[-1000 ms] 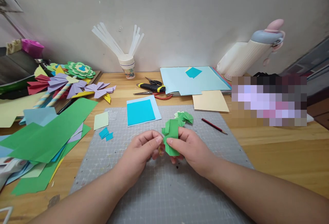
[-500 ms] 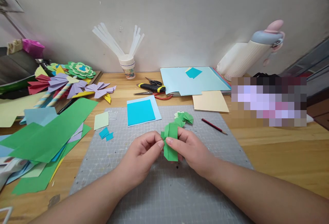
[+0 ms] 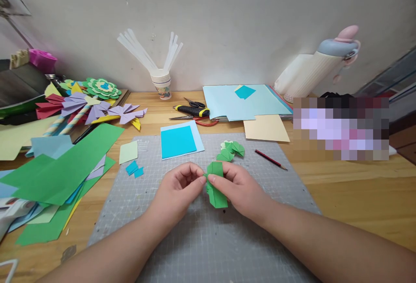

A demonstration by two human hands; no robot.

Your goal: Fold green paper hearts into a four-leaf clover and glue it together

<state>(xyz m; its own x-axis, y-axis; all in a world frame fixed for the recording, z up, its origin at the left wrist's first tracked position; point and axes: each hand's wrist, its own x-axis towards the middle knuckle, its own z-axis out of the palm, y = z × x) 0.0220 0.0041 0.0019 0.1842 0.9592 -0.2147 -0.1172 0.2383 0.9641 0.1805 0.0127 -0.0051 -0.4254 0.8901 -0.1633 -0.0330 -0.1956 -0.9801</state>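
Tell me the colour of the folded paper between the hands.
The folded paper is green; it shows best in the head view.

So the folded paper (image 3: 218, 185) mid-frame is bright green, the mat (image 3: 156, 239) under it's grey with a pale grid, and the pencil (image 3: 267, 159) right of centre's dark red and black.

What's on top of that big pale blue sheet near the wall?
On the pale blue sheet lies a small teal piece, with a pale yellow edge peeking out behind it. The rest of that yellow layer is covered, so its full shape can't be seen.
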